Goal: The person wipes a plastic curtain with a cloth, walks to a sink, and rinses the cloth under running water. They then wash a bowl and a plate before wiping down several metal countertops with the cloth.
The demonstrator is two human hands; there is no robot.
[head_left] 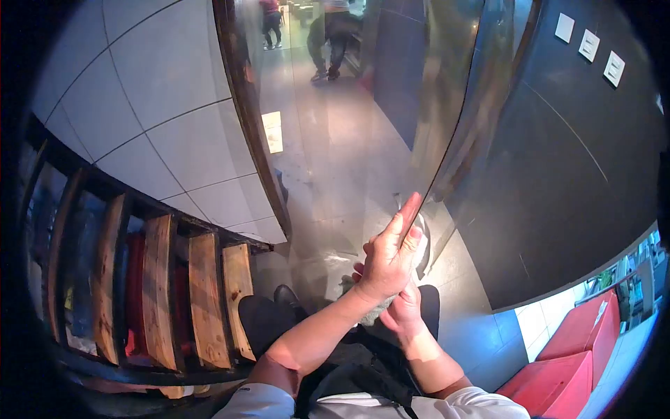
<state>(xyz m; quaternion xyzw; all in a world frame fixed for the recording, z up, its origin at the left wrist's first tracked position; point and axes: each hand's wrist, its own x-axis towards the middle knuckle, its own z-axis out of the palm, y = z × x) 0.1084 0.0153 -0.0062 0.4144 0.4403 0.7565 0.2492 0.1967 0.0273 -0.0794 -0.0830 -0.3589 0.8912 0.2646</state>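
The left hand point(386, 269) and right hand point(407, 305) are close together at the near end of a glass panel's edge point(447, 143), a grey-green cloth point(373, 315) by them. Wooden steps point(159, 290) stand left, red blocks point(581, 335) near right; a person's legs point(335, 52) show far off.

the single head view looks forward and down from above and behind the fingers point(410, 211), fairly near.

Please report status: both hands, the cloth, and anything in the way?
Left hand at edge of glass panel. Right hand close below. Cloth at the hands, partly hidden. No obstacle visible there.
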